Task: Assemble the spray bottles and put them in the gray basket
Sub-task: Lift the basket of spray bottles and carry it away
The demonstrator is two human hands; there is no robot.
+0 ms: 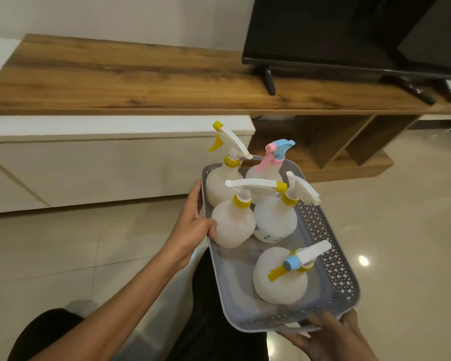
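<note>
Basket (320, 230) w/ 5 bottles (232, 227), hands (193, 225) gripping

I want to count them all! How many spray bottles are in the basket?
5: back left, back right with the pink-and-blue top, middle left, middle right, and nearest. None seem hidden in the gray basket.

**Hidden and cut off**

The television (349, 32) runs off the top and right edges. The right hand (331, 337) is cropped at the bottom edge. The basket (320, 225) hides most of the left hand's fingers (212, 231).
</note>
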